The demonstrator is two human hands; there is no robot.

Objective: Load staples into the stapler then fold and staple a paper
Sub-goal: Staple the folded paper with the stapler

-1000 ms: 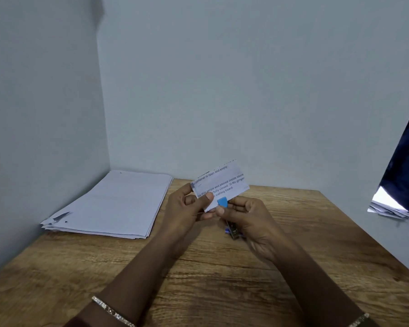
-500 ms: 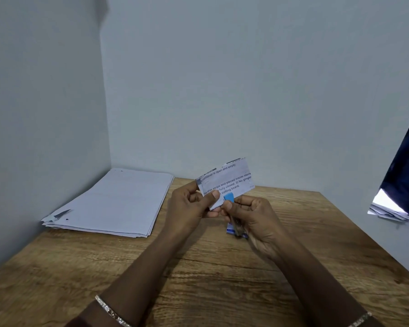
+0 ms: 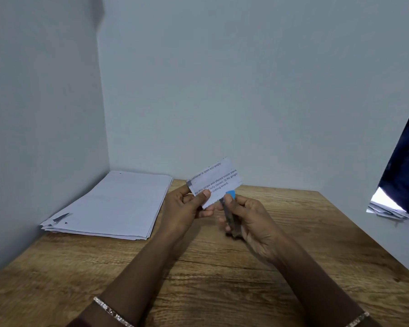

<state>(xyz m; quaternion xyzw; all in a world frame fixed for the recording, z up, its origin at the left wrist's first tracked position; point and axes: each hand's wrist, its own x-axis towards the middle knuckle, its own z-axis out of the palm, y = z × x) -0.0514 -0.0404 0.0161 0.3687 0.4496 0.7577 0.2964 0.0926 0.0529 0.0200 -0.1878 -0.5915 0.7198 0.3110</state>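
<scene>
A small folded paper [image 3: 216, 181] with printed text is held up above the wooden table [image 3: 222, 279]. My left hand [image 3: 184, 207] pinches its lower left part, thumb on the front. My right hand [image 3: 253, 223] grips a small stapler [image 3: 229, 213] with a blue tip and a metal body, held nearly upright. The stapler's blue tip meets the paper's lower edge. My right palm and fingers hide most of the stapler's body.
A stack of white sheets [image 3: 113, 204] lies at the table's back left, against the wall corner. More papers [image 3: 387, 206] sit beyond the table's right edge under a dark blue cloth [image 3: 406, 166]. Walls close the back and left sides.
Both hands have lifted slightly with the paper and stapler. The right hand has turned the stapler more upright, its blue tip staying at the paper's lower edge.
</scene>
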